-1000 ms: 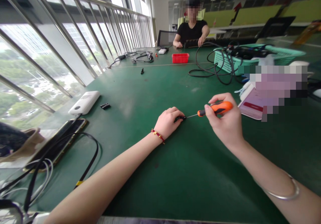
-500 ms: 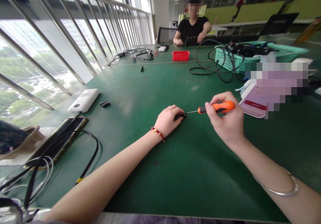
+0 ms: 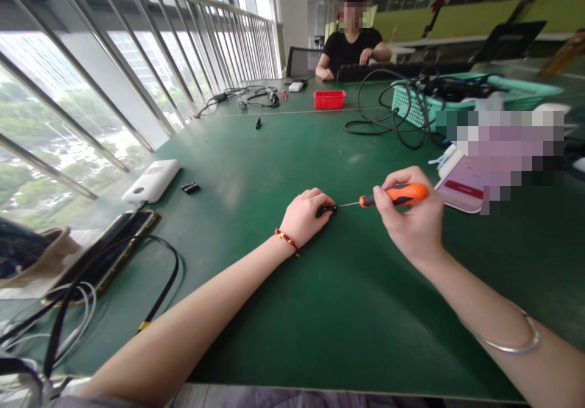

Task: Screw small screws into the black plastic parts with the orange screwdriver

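My left hand (image 3: 305,216) rests on the green table (image 3: 292,329), its thumb and fingers closed round a small black part (image 3: 327,210). What kind of part it is I cannot make out, as the fingers cover much of it. To the right, my right hand (image 3: 414,219) grips an orange and black screwdriver (image 3: 404,194) by the handle. The thin shaft points left and its tip meets the end of the black part. Beyond my left forearm, another small black piece (image 3: 191,188) lies on the table.
At the left are a white power bank (image 3: 153,181), a phone (image 3: 109,252) and loose cables. A red bin (image 3: 329,99) stands farther back. To the right, a teal basket (image 3: 411,108) holds cables, near a pink package (image 3: 461,182). Across the table sits a person (image 3: 351,48).
Both hands keep nearly the same place and hold. The screwdriver's tip stays at the black part. The whole view has shifted slightly, and the person opposite has moved their arms a little.
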Demonstrator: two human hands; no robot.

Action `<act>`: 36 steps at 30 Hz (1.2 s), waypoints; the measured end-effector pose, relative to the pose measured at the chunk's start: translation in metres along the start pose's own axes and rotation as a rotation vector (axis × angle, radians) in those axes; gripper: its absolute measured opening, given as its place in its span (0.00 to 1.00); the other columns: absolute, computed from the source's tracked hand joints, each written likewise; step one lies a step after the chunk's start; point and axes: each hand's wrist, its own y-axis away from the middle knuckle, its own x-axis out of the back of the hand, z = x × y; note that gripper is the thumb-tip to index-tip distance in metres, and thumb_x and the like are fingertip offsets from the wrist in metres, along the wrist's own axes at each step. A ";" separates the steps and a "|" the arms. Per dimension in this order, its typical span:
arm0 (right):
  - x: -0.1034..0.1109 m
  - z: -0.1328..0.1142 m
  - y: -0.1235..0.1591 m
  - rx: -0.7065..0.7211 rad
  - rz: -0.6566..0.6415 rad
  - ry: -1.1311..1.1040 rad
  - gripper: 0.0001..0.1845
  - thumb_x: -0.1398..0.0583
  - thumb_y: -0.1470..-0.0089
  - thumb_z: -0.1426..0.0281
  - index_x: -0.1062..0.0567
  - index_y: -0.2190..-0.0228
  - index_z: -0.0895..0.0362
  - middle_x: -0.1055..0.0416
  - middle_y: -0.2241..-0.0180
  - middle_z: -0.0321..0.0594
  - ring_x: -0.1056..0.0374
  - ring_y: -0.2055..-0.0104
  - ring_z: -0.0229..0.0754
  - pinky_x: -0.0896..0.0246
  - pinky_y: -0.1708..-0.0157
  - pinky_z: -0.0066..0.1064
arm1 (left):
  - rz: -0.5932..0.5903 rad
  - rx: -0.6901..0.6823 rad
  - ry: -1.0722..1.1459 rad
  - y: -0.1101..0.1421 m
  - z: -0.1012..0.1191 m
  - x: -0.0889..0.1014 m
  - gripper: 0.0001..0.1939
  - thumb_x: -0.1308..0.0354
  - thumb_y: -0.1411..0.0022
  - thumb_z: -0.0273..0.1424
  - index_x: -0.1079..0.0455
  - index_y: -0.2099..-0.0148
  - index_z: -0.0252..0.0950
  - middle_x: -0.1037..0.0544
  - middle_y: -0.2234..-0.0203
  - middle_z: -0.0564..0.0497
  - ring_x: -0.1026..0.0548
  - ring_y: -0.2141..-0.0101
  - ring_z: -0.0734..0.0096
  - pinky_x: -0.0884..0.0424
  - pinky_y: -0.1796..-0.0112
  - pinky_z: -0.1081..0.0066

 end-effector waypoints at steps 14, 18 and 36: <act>0.000 0.002 0.000 0.013 -0.001 0.036 0.09 0.40 0.51 0.65 0.36 0.76 0.54 0.36 0.76 0.34 0.37 0.75 0.36 0.42 0.77 0.27 | 0.000 -0.002 0.018 0.000 0.000 0.000 0.07 0.46 0.45 0.24 0.29 0.64 0.36 0.27 0.67 0.51 0.28 0.64 0.70 0.30 0.61 0.71; -0.001 0.002 0.000 0.013 0.012 0.022 0.10 0.40 0.51 0.65 0.35 0.76 0.54 0.37 0.77 0.33 0.37 0.76 0.36 0.42 0.76 0.27 | -0.001 -0.006 0.019 0.000 0.000 0.000 0.07 0.46 0.45 0.24 0.29 0.64 0.36 0.27 0.67 0.51 0.28 0.64 0.70 0.30 0.61 0.71; -0.001 0.002 0.001 0.030 0.004 0.042 0.09 0.40 0.51 0.65 0.35 0.76 0.54 0.36 0.76 0.34 0.37 0.77 0.35 0.42 0.77 0.27 | -0.004 -0.002 0.025 -0.001 0.000 0.000 0.07 0.46 0.45 0.24 0.29 0.63 0.36 0.26 0.67 0.51 0.28 0.64 0.70 0.30 0.60 0.70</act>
